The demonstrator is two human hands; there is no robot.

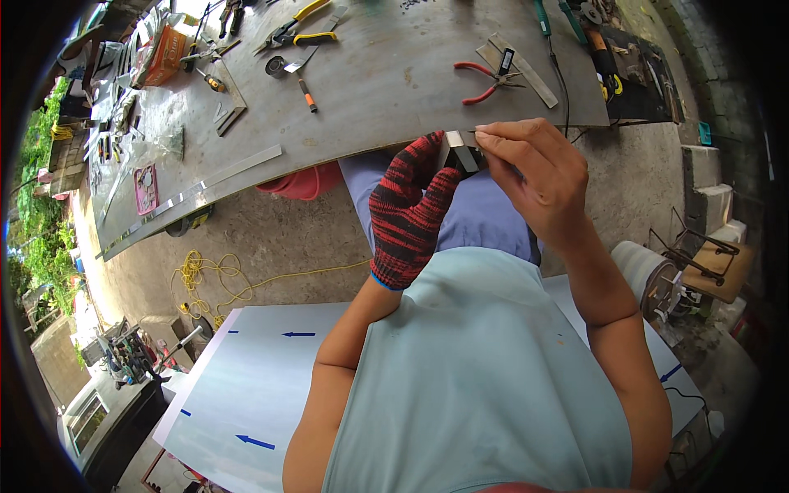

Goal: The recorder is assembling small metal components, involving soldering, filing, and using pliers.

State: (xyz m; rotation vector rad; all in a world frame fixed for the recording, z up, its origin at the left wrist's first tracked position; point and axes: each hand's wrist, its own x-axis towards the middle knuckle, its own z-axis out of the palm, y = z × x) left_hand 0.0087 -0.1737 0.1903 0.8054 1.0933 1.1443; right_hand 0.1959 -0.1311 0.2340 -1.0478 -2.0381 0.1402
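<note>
My left hand (408, 214), in a red and black knitted glove, is closed around a short metal piece (455, 140) with a bright, flat end and a dark opening. It holds the piece just off the table's near edge, above my lap. From the right, my bare right hand (538, 168) reaches to the same piece. Its thumb and index finger are pinched together at the piece's upper right edge. Whatever lies between those fingertips is too small to make out.
On the grey metal table (362, 99) lie red-handled pliers (485, 85), a flat metal bar (526, 74), yellow-handled snips (300, 31), an orange-tipped screwdriver (308, 97) and a long metal strip (238, 171). A yellow cord (271, 279) trails over the floor. Behind me is a pale panel (255, 386).
</note>
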